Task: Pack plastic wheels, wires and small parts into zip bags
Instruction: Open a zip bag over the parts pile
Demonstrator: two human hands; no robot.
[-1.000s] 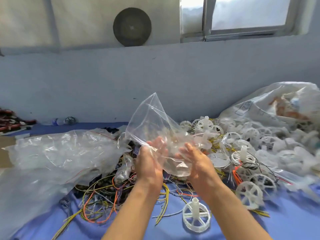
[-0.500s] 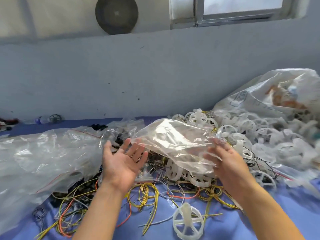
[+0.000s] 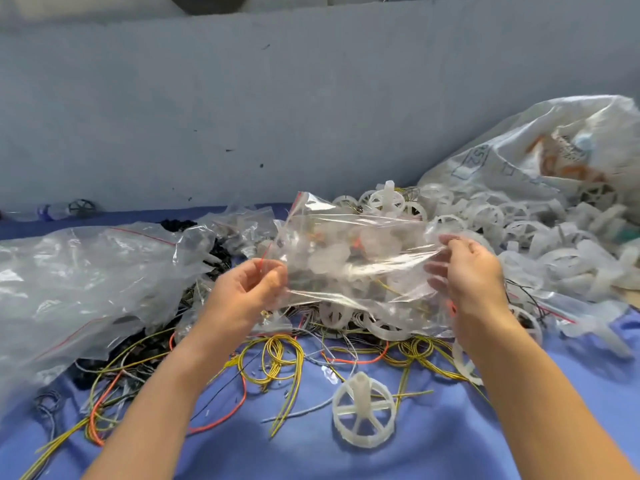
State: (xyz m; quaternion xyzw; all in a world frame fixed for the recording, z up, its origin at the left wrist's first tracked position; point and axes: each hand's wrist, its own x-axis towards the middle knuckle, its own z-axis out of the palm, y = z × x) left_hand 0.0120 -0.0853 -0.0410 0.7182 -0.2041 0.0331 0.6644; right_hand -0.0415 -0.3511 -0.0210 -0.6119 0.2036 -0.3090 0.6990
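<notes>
Blue-covered surface [image 3: 433,455] — tangled yellow and orange wires [image 3: 277,358] across the middle, one white wheel [image 3: 363,414] hub-up near the front, wheel heap [image 3: 519,230] right, crumpled clear bags [image 3: 86,271] left.

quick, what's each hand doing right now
Left hand: closed, pinching the left edge of the clear zip bag.
Right hand: closed, pinching the bag's right edge.

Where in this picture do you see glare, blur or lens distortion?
Head view: white glare streaks cross the clear zip bag that the left hand and the right hand pinch; the heap of white wheels at the far right looks soft and smeared; the upper edge of the wall bows, a wide-angle effect; the single wheel in front is sharp.
</notes>
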